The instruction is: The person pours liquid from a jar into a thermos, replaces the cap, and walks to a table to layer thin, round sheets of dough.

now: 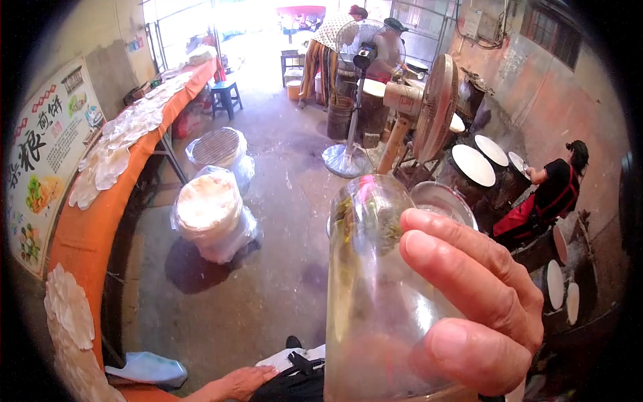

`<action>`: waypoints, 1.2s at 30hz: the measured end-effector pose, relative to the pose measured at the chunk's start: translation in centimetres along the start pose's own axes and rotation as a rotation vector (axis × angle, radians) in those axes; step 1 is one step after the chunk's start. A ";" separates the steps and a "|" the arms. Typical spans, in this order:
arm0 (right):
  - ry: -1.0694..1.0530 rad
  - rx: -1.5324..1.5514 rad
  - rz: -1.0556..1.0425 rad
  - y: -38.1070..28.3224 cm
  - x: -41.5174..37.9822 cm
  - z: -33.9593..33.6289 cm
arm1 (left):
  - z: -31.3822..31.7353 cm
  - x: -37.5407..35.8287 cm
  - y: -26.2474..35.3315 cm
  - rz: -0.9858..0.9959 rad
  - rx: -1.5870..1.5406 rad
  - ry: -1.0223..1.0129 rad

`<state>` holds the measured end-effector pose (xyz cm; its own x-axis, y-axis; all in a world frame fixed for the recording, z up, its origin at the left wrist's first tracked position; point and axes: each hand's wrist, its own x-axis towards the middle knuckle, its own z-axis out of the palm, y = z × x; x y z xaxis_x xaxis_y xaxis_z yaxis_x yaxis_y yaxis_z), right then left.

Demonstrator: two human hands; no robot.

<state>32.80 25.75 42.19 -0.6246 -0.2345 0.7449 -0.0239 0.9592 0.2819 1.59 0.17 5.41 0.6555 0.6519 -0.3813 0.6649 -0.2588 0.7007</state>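
Observation:
Close to the camera, my right hand (pixel 475 288) is wrapped round a clear bottle (pixel 378 295), its fingers on the right side. The bottle is raised and tilted, with pale liquid and green leaf-like bits near its far end. My left hand (pixel 246 383) rests low by my lap, against white and black cloth (pixel 291 372); its fingers are partly hidden, and whether it grips the cloth is unclear.
An orange-covered table (pixel 80 234) with thin pale sheets (pixel 127 134) curves along the left. Plastic-wrapped stacks (pixel 209 201) stand on the floor. Fans (pixel 435 110) stand ahead. A person in a red apron (pixel 552 194) works by round plates (pixel 473 165); others bend at the back.

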 end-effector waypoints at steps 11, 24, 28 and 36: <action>0.092 -0.048 -0.088 0.4 -0.4 -0.1 | -1.2 -0.2 2.0 0.066 0.017 0.121; 0.038 -0.020 0.334 -3.4 2.9 -1.8 | -1.7 0.2 0.7 0.021 -0.033 0.075; 0.032 -0.016 0.334 -3.4 3.0 -2.0 | -1.7 0.4 0.5 0.014 -0.037 0.067; 0.010 -0.020 0.332 -3.4 3.1 -2.3 | -1.7 0.7 0.2 0.000 -0.034 0.057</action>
<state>32.74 21.38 44.99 -0.5876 0.0890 0.8042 0.1954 0.9801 0.0343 1.55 1.78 6.32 0.6338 0.6914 -0.3468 0.6513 -0.2351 0.7215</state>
